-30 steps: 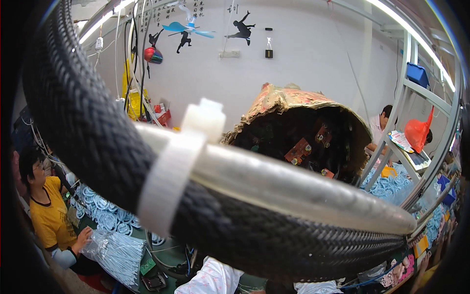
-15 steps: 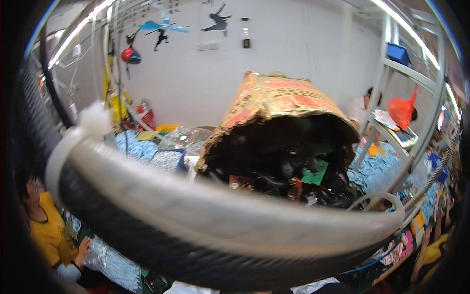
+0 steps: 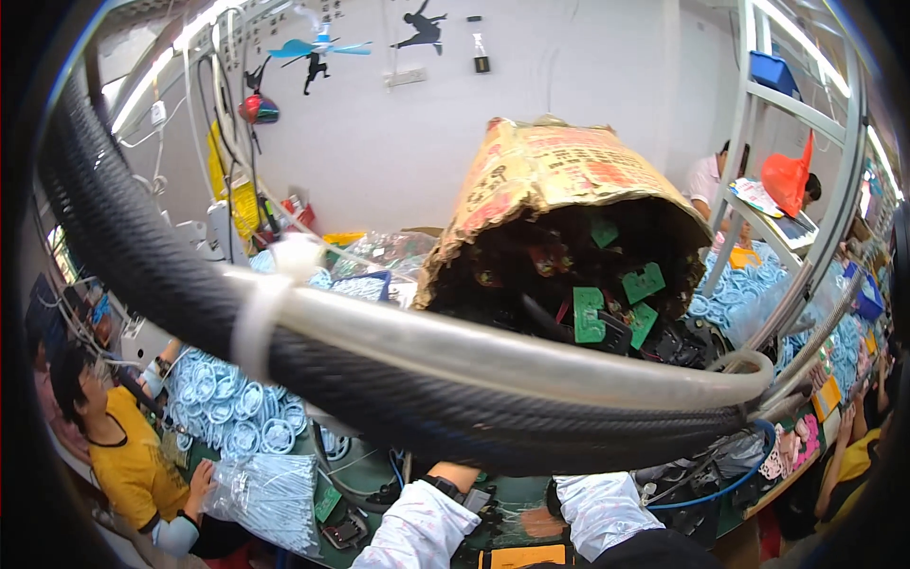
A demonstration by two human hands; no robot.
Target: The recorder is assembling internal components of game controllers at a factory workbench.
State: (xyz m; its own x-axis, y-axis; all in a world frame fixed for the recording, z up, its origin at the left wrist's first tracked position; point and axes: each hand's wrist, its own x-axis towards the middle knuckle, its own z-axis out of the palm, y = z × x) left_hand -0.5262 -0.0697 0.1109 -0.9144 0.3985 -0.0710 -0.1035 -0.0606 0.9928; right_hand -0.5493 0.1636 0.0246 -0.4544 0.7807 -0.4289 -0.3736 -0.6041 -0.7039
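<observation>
My left hand (image 3: 459, 474) shows only its back near the wrist, with a dark band on it. Its fingers are hidden behind a thick black sleeved hose (image 3: 493, 441) that crosses the view. Of my right arm I see the white patterned sleeve (image 3: 602, 512); the hand lies out of sight behind the hose. What either hand holds, if anything, cannot be made out. Beyond the hose, a worn cardboard box (image 3: 569, 169) lies tipped with its mouth toward me. Green circuit boards (image 3: 588, 315) and black parts are inside. Between my forearms is an orange-and-black flat piece (image 3: 526, 557).
A clear tube (image 3: 512, 351) is tied along the hose. At left are light-blue coiled cables (image 3: 223, 398), a bagged bundle (image 3: 270, 493) and a person in yellow (image 3: 142, 455). A metal rack (image 3: 791, 114) and a blue cable (image 3: 706, 503) are at right.
The view has shifted, so the box and hose sit differently in it. My forearms show further up from the lower edge. More circuit boards are visible in the box.
</observation>
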